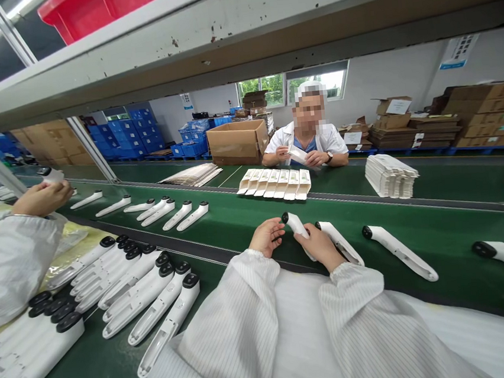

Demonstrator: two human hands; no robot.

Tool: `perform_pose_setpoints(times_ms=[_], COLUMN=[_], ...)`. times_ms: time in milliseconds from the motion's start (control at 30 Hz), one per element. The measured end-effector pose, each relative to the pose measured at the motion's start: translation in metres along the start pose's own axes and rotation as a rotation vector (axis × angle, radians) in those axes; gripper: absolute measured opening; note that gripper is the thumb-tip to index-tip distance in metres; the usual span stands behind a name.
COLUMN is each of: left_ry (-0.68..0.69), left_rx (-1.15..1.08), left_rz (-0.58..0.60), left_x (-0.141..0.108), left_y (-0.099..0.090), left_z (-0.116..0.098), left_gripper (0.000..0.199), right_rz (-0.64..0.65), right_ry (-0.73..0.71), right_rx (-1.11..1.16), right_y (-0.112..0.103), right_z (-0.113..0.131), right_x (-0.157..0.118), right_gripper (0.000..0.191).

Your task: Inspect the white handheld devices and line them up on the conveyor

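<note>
My right hand (322, 245) is closed round the body of a white handheld thermometer (297, 225), its black head pointing up and to the left. Close to that head is my left hand (267, 238), fingers apart and slightly curled, with nothing visible in it. Just right of my right hand, a second thermometer (345, 248) lies on the green conveyor belt (397, 216), partly covered by the hand. Farther right on the belt rests another thermometer (401, 253), its handle's long recess facing up.
Several thermometers (167, 322) lie in rows at left. A co-worker's hand (41, 197) lifts one there. Opposite, a person (304, 130) handles a small box, near open cartons (278, 183) and stacked flat cartons (391, 175). A metal shelf beam (237, 36) crosses overhead.
</note>
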State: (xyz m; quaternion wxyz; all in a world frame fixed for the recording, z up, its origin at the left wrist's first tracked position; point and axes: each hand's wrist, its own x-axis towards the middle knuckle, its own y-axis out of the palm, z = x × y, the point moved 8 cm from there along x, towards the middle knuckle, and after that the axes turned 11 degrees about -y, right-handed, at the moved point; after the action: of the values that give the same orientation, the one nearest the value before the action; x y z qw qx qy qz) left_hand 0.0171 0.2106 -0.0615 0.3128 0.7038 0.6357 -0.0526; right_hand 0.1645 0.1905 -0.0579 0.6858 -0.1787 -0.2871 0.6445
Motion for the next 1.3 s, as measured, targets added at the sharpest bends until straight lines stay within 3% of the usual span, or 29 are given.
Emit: perform_pose_setpoints(times_ms=[100, 233, 267, 333, 400, 467, 767, 933, 1067, 1167, 1300], left_ry=[0.002, 0.008, 0.014, 0.029, 0.045, 0.061, 0.168, 0.192, 0.132, 0.113, 0.084], left_rx=[0.012, -0.001, -0.012, -0.032, -0.014, 0.05, 0.435, 0.472, 0.426, 0.365, 0.421], left_rz=[0.002, 0.002, -0.004, -0.017, -0.029, -0.047, 0.01, 0.001, 0.032, 0.018, 0.048], left_x=[0.0, 0.001, 0.001, 0.003, 0.004, 0.004, 0.005, 0.007, 0.009, 0.011, 0.02], left_y=[0.001, 0.001, 0.0, -0.002, -0.004, -0.005, 0.012, 0.011, 0.008, 0.003, 0.007], left_z=[0.0, -0.001, -0.002, -0.003, -0.004, -0.006, -0.002, 0.0, 0.005, 0.006, 0.013], left_gripper=[0.016, 0.014, 0.013, 0.01, 0.007, 0.006, 0.008, 0.007, 0.006, 0.006, 0.009], right_rz=[-0.052, -0.196, -0.169, 0.019, 0.207, 0.277, 0.33, 0.312, 0.348, 0.501, 0.769], right_ry=[-0.125, -0.391, -0.458, -0.529, -0.485, -0.441, -0.315, -0.313, -0.349, -0.346, -0.33], right_rx=[-0.31, -0.314, -0.246, -0.086, -0.035, -0.056, 0.068, 0.044, -0.011, 0.061, 0.467], right_y=[-0.01, -0.018, -0.013, 0.009, 0.034, 0.048, 0.056, 0.057, 0.057, 0.056, 0.046], right_z=[0.011, 0.055, 0.067, 0.084, 0.089, 0.088, 0.067, 0.064, 0.068, 0.068, 0.074], right_x=[-0.002, -0.014, -0.017, -0.024, -0.03, -0.034, -0.026, -0.028, -0.035, -0.046, -0.063], right_gripper=[0.029, 0.028, 0.025, 0.019, 0.016, 0.013, 0.009, 0.011, 0.012, 0.014, 0.026])
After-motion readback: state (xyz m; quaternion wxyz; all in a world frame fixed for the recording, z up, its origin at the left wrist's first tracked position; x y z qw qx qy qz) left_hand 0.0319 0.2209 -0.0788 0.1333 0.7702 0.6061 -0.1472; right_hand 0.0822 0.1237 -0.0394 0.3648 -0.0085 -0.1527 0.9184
